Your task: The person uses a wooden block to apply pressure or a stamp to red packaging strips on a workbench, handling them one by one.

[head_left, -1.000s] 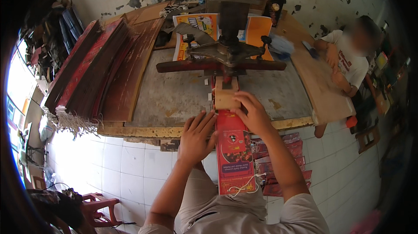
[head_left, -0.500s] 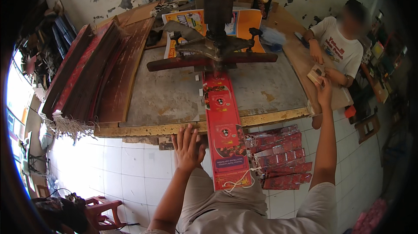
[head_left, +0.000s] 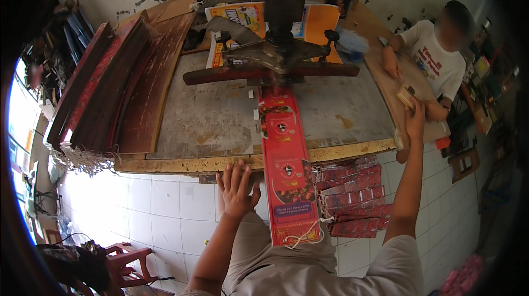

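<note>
Block farther right — lengthwise aslant, perhaps

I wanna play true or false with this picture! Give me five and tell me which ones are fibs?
1. The long red printed strip sticks out past the front edge of the grey-topped bench. True.
2. The left hand is on top of the strip. False: it is left of the strip, by the bench's front edge.
3. The right hand has its fingers on a small tan block. True.
4. The low plastic stool is blue. False: it is red.
5. The flat red printed packets are right of the strip. True.
</note>
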{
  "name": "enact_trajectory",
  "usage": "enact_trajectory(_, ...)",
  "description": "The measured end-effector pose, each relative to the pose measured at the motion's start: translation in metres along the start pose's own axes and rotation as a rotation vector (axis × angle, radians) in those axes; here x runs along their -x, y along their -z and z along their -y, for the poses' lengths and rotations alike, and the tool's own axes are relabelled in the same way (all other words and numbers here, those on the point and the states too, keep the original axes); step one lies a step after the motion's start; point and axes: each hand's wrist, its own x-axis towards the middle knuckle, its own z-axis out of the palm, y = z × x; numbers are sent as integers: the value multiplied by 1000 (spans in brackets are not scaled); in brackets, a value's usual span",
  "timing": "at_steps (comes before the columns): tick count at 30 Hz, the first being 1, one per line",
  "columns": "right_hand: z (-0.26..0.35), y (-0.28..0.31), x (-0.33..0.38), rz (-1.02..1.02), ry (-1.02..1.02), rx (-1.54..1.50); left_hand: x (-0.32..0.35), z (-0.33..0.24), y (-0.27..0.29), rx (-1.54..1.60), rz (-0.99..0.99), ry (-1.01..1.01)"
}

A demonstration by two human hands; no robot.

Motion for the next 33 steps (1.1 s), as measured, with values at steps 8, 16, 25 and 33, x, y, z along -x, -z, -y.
enact_trajectory(8, 1, 6, 2, -5, 4, 88, -5, -9, 5, 43, 0, 55)
enact_trajectory(16, 178, 14, 95, 303, 16, -300, -23, -22, 40, 93, 36, 106)
enact_trajectory(25, 343, 24, 145, 646, 520, -482, -12, -41, 41, 313, -17, -234)
enact_trajectory(33, 347, 6, 126, 657, 539, -371, -36, -44, 53, 222, 36, -187)
